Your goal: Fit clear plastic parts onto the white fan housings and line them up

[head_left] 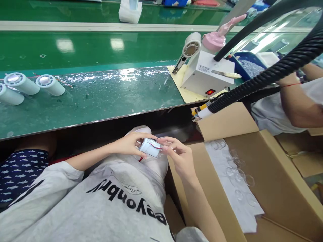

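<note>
Above my lap, both hands hold a pale blue cylinder [149, 148] with a red and a dark wire along its side and transparent plastic at its ends. My left hand [133, 144] grips the left end, thumb below and fingers above. At the right end, the fingers of my right hand [179, 154] pinch near the wires and the transparent edge; the exact contact there is hard to make out. The cylinder lies roughly sideways, off the table.
Several pale cylinders with slotted ends [50, 84] lie on the green table [108, 97]. A white box with a red switch [205, 75] stands at the right under a black hose [264, 72]. Transparent rings [238, 174] lie in a cardboard box [280, 188]. Another person's arm [295, 101] is beyond.
</note>
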The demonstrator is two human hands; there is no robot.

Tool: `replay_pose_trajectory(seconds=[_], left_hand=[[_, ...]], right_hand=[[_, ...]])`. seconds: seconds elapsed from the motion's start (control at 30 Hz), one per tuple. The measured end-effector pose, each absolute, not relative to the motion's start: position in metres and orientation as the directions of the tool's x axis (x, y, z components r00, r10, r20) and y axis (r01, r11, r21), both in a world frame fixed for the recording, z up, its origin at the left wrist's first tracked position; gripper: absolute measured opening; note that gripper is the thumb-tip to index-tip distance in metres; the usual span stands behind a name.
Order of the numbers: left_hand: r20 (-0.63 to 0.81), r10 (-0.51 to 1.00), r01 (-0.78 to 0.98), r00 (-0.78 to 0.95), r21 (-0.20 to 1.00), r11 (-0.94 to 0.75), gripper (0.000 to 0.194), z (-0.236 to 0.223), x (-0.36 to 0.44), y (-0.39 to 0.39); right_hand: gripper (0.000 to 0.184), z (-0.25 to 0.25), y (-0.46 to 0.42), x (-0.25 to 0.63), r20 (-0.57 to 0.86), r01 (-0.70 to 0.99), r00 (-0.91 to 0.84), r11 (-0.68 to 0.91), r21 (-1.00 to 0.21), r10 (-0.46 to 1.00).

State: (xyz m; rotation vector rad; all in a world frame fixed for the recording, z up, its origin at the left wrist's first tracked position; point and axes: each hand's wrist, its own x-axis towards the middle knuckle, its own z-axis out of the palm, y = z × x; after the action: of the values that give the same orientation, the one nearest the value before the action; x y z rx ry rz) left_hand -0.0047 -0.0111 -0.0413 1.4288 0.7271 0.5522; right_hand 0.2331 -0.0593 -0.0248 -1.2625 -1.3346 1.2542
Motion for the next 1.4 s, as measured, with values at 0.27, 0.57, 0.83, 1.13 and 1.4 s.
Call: replay_pose_trajectory(seconds=[0.27,0.57,0.83,1.13,1.4], left_hand=[[-0.271,0.751,-0.007,0.603,0.939,0.344,0.072,-0.024,-0.003,-0.025],[-0.115,0.739,0.006,0.664,0.989,0.148,0.081,-0.017,-0.015,-0.003],[0.082,0.651,-0.065,0.754,0.997,-0.050,0.075,-0.016,-0.010,0.022],[0.164,0.620,-0.073,0.767,0.983,-0.170,0.076,-0.021,-0.005,0.029],[0.156,0.624,-0.054,0.765,0.982,-0.179,0.077,-0.019,-0.006,0.028]], right_hand=[[0.028,-0.021,-0.067,0.242,0.230,0.377,-0.345,0.359,-0.854,0.910],[0.039,-0.016,-0.048,0.244,0.191,0.301,-0.375,0.314,-0.900,0.907],[0.044,-0.004,-0.038,0.245,0.059,0.163,-0.298,0.112,-0.980,0.953],[0.040,0.001,-0.036,0.248,-0.119,0.017,-0.267,-0.119,-0.993,0.956],[0.042,-0.004,-0.033,0.246,-0.217,-0.089,-0.292,-0.252,-0.964,0.932]])
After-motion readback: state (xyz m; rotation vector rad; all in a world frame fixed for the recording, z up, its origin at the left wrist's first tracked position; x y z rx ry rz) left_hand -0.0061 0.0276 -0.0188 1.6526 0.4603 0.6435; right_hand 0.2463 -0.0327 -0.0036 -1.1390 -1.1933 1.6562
